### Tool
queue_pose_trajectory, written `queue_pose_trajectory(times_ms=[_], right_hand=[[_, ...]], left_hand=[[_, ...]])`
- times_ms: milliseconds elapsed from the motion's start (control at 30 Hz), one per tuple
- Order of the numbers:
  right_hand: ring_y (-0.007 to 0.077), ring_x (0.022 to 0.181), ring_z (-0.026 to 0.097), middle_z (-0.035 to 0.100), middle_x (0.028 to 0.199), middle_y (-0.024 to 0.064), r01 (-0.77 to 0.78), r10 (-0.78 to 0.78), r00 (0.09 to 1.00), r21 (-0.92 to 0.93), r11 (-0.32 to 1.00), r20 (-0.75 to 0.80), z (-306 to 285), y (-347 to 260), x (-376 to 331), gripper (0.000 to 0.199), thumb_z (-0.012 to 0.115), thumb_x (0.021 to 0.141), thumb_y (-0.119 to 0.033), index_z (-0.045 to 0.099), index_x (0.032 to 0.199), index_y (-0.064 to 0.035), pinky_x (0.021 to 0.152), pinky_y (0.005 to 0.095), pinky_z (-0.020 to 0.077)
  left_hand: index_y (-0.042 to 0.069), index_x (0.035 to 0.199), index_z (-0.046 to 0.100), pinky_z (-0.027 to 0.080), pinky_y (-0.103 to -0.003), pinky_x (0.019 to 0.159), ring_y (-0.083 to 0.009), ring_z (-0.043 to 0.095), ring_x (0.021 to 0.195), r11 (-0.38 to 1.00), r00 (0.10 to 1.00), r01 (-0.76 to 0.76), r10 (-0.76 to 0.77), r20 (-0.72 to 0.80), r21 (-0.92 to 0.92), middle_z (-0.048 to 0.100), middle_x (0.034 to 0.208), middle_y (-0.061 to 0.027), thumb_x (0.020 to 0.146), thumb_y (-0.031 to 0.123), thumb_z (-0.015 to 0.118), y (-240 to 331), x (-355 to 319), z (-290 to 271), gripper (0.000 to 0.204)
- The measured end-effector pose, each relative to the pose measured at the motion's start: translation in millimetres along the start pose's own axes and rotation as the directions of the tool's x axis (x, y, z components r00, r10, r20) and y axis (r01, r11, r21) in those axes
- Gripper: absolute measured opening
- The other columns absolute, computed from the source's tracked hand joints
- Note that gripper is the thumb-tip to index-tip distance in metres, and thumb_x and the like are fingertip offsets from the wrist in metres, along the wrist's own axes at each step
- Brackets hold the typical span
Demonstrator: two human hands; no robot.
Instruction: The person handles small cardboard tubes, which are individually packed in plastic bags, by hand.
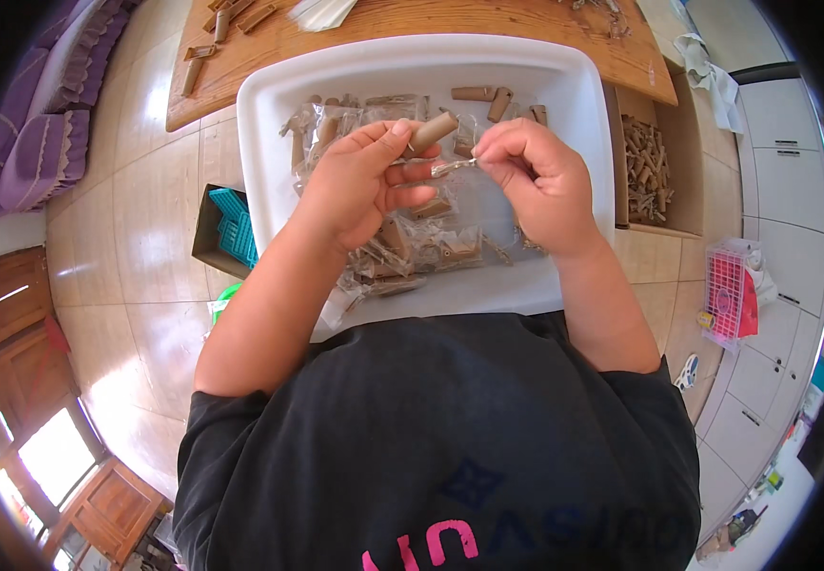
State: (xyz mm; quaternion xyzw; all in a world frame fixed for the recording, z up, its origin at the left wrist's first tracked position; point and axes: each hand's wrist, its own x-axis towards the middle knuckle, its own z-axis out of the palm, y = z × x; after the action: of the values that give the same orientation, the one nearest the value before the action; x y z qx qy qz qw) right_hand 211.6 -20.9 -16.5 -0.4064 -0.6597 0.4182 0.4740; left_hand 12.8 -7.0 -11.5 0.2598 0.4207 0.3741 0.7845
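Over a white tub (578,105), the left hand (359,181) pinches a tan tube (435,131); the right hand (540,176), a thin strand (456,167).

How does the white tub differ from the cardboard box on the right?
The white tub has rounded corners; the cardboard box is brown with squarer corners. The tub looks wider than the box. The tub holds tan pieces and clear plastic bags; the box's pieces look loose. Both are open on top and hold tan pieces.
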Motion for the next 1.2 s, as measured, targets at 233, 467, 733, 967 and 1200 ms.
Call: queue_pose_trajectory(times_ms=[233,467,733,967,1200], right_hand=[[0.0094,0.069,0.053,0.059,0.081,0.0023,0.055,-0.053,0.998,-0.074,0.996,0.031,9.9,-5.8,-4.7,0.011,0.062,0.076,0.004,0.056,0.081,-0.0025,0.06,0.0222,0.0433],[0.0021,0.055,0.042,0.06,0.073,0.002,-0.481,0.501,0.865,0.334,0.811,0.03,2.3,-5.5,1.9,0.022,0.064,0.083,-0.022,0.06,0.084,-0.0011,0.051,0.0187,0.0367],[0.0063,0.069,0.052,0.061,0.077,0.0009,-0.441,0.444,0.894,0.273,0.855,0.053,-0.9,3.8,-2.4,0.011,0.064,0.081,-0.009,0.062,0.088,-0.0009,0.06,0.0204,0.0417],[0.0155,0.066,0.056,0.059,0.075,0.0061,0.031,-0.024,0.999,-0.23,0.973,0.035,5.2,0.5,-6.5,0.024,0.066,0.075,-0.003,0.059,0.098,-0.0061,0.062,0.0245,0.0448],[0.0098,0.067,0.055,0.061,0.078,0.0047,-0.34,0.363,0.93,0.248,0.907,-0.053,11.1,0.3,-4.9,0.02,0.065,0.08,-0.008,0.057,0.097,0.0003,0.06,0.0231,0.0447]], left_hand=[[-0.003,0.107,0.052,0.054,-0.027,0.075,-0.0186,0.062,0.086,0.983,0.997,-0.007,0.022,0.077,-0.184,0.06,0.095,-0.011,0.095,0.019,0.042,-3.1,6.2,-5.7,0.027],[-0.004,0.107,0.052,0.052,-0.027,0.079,-0.0176,0.062,0.085,0.985,0.985,-0.17,0.17,-0.024,-0.011,0.06,0.096,-0.0115,0.094,0.019,0.045,-6.0,4.6,1.8,0.028],[0.001,0.109,0.055,0.051,-0.024,0.069,-0.0154,0.062,0.082,0.905,0.947,-0.288,0.319,-0.05,0.314,0.062,0.095,-0.007,0.093,0.025,0.047,-10.9,5.4,-1.0,0.029],[0.001,0.107,0.055,0.053,-0.024,0.064,-0.0144,0.063,0.077,0.992,0.998,0.062,-0.062,-0.004,0.108,0.062,0.096,-0.0079,0.094,0.027,0.046,-5.1,2.5,-2.0,0.031],[-0.001,0.107,0.055,0.054,-0.024,0.067,-0.0144,0.063,0.076,0.996,0.999,-0.041,0.043,-0.026,0.077,0.062,0.097,-0.009,0.094,0.024,0.047,-9.5,3.9,1.1,0.03]])
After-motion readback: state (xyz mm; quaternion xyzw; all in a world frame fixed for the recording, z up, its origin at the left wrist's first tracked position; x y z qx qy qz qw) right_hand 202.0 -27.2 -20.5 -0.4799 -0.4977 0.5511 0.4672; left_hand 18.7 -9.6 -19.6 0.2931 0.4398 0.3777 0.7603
